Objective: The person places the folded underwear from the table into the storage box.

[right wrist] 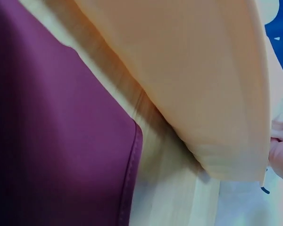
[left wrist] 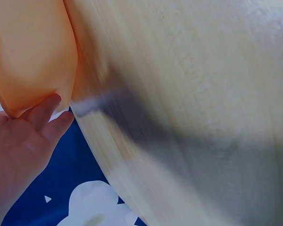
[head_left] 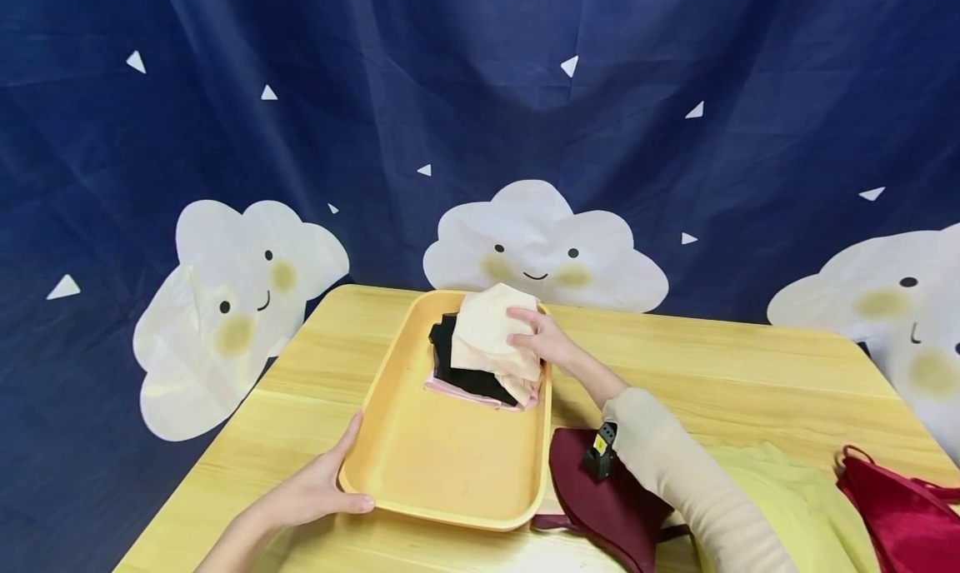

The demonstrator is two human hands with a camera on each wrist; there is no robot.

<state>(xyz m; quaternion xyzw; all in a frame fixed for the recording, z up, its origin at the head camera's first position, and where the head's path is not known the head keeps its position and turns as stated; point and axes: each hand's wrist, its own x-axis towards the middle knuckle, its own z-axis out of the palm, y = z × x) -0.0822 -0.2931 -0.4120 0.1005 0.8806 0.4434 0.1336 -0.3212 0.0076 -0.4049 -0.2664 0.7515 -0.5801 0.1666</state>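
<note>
A shallow yellow-orange tray point(head_left: 442, 473) stands on the wooden table, its near left corner in my left hand point(head_left: 318, 485). The thumb lies along the near rim and the fingers reach the tray's left side; in the left wrist view, fingertips point(left wrist: 49, 106) curl at its edge. Inside the tray's far right part is a small pile: a pink cloth point(head_left: 465, 392) underneath, a black garment point(head_left: 468, 377) over it, a cream garment point(head_left: 487, 331) on top. My right hand point(head_left: 551, 340) reaches over the right rim and holds the cream garment's right side.
A maroon garment with straps point(head_left: 600, 498) lies right of the tray, under my right forearm. Further right are a yellow-green garment point(head_left: 787, 498) and a shiny red strappy garment point(head_left: 900, 506). A dark blue curtain with clouds point(head_left: 480, 98) hangs behind the table point(head_left: 660, 348).
</note>
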